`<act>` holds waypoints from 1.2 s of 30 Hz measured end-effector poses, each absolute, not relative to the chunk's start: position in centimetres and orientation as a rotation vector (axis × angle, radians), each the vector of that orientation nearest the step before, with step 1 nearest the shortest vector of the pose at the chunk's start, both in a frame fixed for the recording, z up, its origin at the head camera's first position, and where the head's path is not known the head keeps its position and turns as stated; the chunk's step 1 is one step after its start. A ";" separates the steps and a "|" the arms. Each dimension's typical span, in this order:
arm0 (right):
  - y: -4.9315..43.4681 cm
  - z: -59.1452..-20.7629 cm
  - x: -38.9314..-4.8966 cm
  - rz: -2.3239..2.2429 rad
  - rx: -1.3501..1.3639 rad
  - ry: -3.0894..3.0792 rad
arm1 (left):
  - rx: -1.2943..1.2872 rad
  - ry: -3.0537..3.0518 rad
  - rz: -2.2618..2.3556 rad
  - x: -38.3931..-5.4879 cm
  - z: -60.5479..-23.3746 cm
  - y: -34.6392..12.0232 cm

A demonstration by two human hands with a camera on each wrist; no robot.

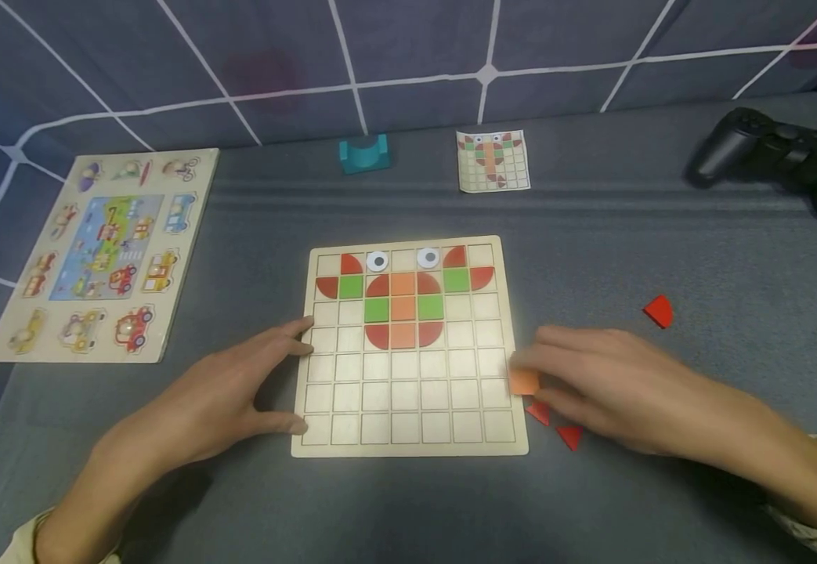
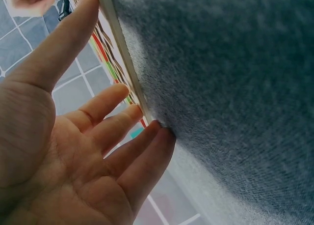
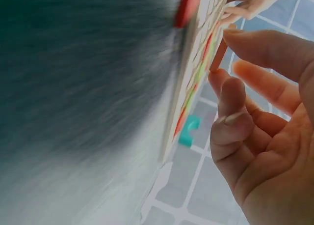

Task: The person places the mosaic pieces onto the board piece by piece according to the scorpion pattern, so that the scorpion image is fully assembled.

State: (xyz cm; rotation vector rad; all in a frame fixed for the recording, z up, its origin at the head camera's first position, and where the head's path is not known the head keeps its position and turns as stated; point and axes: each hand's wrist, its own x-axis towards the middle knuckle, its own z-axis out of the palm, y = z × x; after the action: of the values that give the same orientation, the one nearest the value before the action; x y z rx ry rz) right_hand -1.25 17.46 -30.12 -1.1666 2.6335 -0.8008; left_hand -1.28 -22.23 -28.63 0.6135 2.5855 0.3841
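A wooden grid board (image 1: 418, 392) lies in front of me, its upper rows set with red, green and orange tiles and two eye discs. My left hand (image 1: 232, 392) rests at its left edge, fingers and thumb spread, fingertips right at the rim. My right hand (image 1: 609, 384) pinches an orange square tile (image 1: 524, 382) between thumb and fingers over the board's right edge; in the right wrist view the tile (image 3: 219, 55) shows edge-on. Two red pieces (image 1: 569, 437) lie beneath and beside that hand. Farther right is a red quarter-round tile (image 1: 659, 311).
A small printed pattern card (image 1: 494, 168) and a teal holder (image 1: 364, 155) stand behind the board. To the left lies a vehicle picture puzzle (image 1: 186, 313). A black game controller (image 1: 778, 157) sits at the back right, before the tiled backdrop (image 1: 415, 39).
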 end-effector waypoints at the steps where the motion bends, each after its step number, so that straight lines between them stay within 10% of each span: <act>1: 16.9 -29.9 -1.4 -0.797 -1.165 2.622 | 0.610 2.583 0.383 -1.3 -28.6 -22.2; 36: 6.2 -30.2 -4.3 -0.695 -1.268 2.532 | 0.616 2.587 0.404 -1.2 -28.6 -22.3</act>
State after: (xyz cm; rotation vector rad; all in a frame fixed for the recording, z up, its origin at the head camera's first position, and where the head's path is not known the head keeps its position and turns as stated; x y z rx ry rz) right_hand -4.32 6.16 -30.25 -1.2676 2.5318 -0.6951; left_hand -1.23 -22.25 -28.63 0.6158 2.5866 0.4043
